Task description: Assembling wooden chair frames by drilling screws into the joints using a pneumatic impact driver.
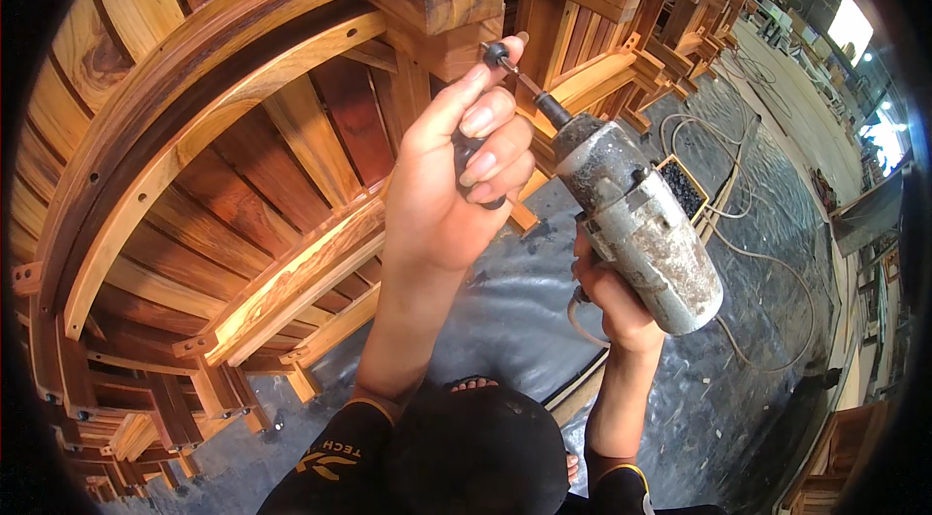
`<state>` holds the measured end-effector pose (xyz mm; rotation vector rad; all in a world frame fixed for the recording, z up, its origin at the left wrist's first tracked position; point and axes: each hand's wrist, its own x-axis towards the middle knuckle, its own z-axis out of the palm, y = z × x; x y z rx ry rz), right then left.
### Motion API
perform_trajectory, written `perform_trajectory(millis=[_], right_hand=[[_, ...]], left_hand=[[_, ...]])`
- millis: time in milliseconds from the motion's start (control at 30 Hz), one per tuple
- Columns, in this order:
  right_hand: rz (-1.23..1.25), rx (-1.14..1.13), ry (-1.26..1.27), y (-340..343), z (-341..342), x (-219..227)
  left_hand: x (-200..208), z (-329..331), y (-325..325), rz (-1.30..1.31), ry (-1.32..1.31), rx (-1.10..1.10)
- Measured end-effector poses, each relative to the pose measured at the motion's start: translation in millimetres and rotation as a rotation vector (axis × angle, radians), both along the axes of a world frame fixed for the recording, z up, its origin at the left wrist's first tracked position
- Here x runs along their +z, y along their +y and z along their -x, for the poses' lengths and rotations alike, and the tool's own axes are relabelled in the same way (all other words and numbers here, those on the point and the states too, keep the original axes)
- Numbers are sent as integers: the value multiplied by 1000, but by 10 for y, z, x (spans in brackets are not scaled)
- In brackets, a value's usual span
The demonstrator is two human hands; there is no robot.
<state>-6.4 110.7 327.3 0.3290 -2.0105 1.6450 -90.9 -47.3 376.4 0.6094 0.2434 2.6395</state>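
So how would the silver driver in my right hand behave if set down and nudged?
The silver driver is probably heavy for its size, given its bulky, metallic body. Its rounded shape might let it rock. Scuffed yet intact-looking, it seems rigid, not fragile.

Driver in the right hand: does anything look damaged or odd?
The driver looks worn: scuffed, with brownish patches across its silver surface. I can see no break in it.

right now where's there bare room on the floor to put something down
Two patches of dark floor sheet look bare: seen between the left forearm and the driver, and right of the right forearm, below the hose loop. Crowded: the left side, filled by slatted woodwork, and around the box of black pieces, where hose lies alongside.
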Motion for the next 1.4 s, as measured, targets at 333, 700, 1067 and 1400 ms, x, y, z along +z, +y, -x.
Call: perform_trajectory(millis=[333,700,1067,1400], right_hand=[[38,-28,-193,67,-77,250],[-116,-14,-115,97,-39,358],[77,52,-143,102,7,353],[-98,48,-81,182,22,299]], left_hand=[[-275,-186,17,260,-126,57],[-1876,-724,-241,607,-507,-403],[-1855,-1148,-241,1087,-368,-357],[-2012,-1127,-284,1092,-298,-415]])
